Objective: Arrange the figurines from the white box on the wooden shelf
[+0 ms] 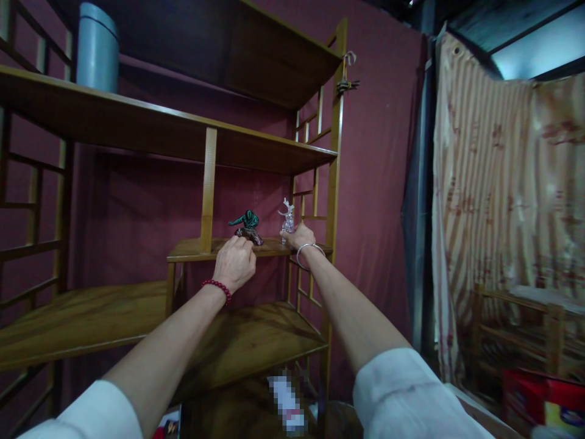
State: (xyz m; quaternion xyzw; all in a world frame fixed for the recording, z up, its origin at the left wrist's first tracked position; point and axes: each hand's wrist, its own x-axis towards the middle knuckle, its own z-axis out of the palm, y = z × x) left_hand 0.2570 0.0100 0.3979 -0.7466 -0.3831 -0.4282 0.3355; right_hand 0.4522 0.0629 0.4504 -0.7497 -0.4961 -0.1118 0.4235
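On the small raised shelf (185, 249) stands a figurine (248, 225) with a green-and-black upper part, one arm stretched out to the left, and a brownish lower part. My left hand (235, 263), wearing a red bead bracelet, is closed at its base with the fingertips mostly hidden from me. Farther right is a clear, crystal-like figurine (287, 218) with antler-shaped points on top. The fingers of my right hand (299, 235) grip its lower part from the right; a silver bangle circles that wrist. Both figurines are upright.
A wooden shelf unit (208, 189) has a divider post and lattice sides. A blue-grey canister (97, 52) stands on the upper left shelf. A small bundle of sticks (348, 85) hangs from the right post. Striped curtain (493, 171) and a wooden rack (516, 299) are at right.
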